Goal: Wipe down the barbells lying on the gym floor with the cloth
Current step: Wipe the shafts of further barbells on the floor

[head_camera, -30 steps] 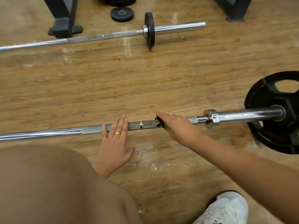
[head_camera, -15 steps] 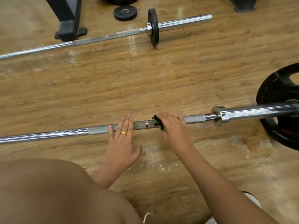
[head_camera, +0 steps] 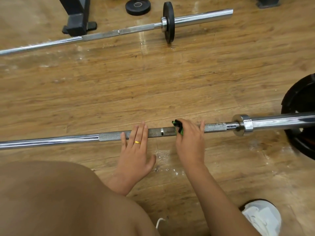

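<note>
Near barbell (head_camera: 154,133): lies on the gym floor (head_camera: 170,82).
Left hand (head_camera: 136,150): fingers straight, flat on the knurling, likely to stop it rolling.
Right hand (head_camera: 189,142): curled round the green-and-black cloth (head_camera: 178,127) (mostly hidden, seemingly wrapped over the shaft).
Far barbell (head_camera: 119,32): untouched, well apart.

A near barbell (head_camera: 51,141) lies across the gym floor (head_camera: 170,82), with a second barbell (head_camera: 119,31) behind it. On the near bar, the left hand (head_camera: 136,150) rests left of the right hand (head_camera: 189,142), which holds a cloth (head_camera: 178,127) against the shaft. A loose plate (head_camera: 138,5) lies farther back.
</note>
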Demonstrator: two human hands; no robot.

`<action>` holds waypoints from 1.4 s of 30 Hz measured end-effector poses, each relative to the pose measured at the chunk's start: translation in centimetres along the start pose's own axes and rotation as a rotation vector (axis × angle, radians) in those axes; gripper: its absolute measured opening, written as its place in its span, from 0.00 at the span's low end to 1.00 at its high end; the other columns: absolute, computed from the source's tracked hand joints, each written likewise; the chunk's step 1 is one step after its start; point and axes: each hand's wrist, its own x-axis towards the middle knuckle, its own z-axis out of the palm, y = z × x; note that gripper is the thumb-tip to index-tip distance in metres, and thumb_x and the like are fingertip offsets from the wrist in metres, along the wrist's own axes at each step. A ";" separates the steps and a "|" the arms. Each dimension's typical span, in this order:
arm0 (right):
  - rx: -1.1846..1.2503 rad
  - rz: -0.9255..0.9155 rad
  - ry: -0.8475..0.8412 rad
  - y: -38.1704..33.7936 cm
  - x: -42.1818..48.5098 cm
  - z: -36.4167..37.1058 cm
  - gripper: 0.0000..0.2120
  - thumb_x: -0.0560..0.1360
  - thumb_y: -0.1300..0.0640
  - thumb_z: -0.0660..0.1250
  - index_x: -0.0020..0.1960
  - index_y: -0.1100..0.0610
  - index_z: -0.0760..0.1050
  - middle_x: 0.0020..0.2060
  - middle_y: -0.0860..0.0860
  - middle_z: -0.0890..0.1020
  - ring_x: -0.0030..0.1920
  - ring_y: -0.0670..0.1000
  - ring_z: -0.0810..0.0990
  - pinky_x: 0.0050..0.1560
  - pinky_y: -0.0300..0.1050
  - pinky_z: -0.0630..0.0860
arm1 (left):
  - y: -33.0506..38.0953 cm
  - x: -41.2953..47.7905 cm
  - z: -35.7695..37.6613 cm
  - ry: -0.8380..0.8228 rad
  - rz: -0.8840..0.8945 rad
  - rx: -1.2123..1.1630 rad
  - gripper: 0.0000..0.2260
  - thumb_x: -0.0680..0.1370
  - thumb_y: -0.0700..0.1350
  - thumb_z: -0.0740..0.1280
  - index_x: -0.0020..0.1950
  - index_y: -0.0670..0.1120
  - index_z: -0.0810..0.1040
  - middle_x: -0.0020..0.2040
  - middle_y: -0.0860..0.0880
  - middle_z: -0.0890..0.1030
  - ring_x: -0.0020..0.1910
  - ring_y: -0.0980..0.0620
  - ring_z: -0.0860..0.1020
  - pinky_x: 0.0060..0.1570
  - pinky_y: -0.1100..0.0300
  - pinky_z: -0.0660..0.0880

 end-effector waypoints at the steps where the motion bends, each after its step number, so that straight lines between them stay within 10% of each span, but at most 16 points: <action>1: 0.016 0.013 -0.003 -0.5 -0.6 0.2 0.19 0.72 0.65 0.73 0.62 0.55 0.79 0.56 0.48 0.83 0.60 0.48 0.79 0.80 0.53 0.47 | 0.1 -0.2 0.1 0.001 0.000 -0.003 0.43 0.77 0.59 0.63 0.82 0.42 0.45 0.83 0.47 0.43 0.81 0.48 0.42 0.77 0.39 0.43; 24: 0.119 -0.028 -0.013 -2.2 -5.0 1.6 0.26 0.71 0.68 0.71 0.68 0.56 0.75 0.65 0.49 0.80 0.73 0.52 0.70 0.79 0.47 0.39 | 0.9 -3.5 0.0 -0.016 0.030 -0.060 0.37 0.79 0.55 0.58 0.82 0.42 0.48 0.83 0.46 0.44 0.81 0.48 0.43 0.75 0.38 0.46; 30: 0.127 -0.146 -0.123 -0.7 -4.7 0.9 0.26 0.77 0.53 0.55 0.74 0.55 0.68 0.72 0.48 0.73 0.78 0.47 0.60 0.79 0.49 0.36 | 0.4 -3.4 -0.8 0.026 0.006 -0.331 0.28 0.82 0.50 0.48 0.83 0.47 0.49 0.83 0.53 0.48 0.81 0.56 0.42 0.77 0.53 0.33; 42: 0.005 -0.197 -0.187 2.4 -3.9 -0.5 0.34 0.77 0.38 0.60 0.78 0.53 0.60 0.79 0.48 0.60 0.81 0.49 0.45 0.77 0.55 0.31 | 3.1 0.1 -2.3 0.063 0.168 -0.452 0.23 0.85 0.55 0.49 0.77 0.49 0.69 0.78 0.56 0.65 0.78 0.60 0.60 0.79 0.49 0.46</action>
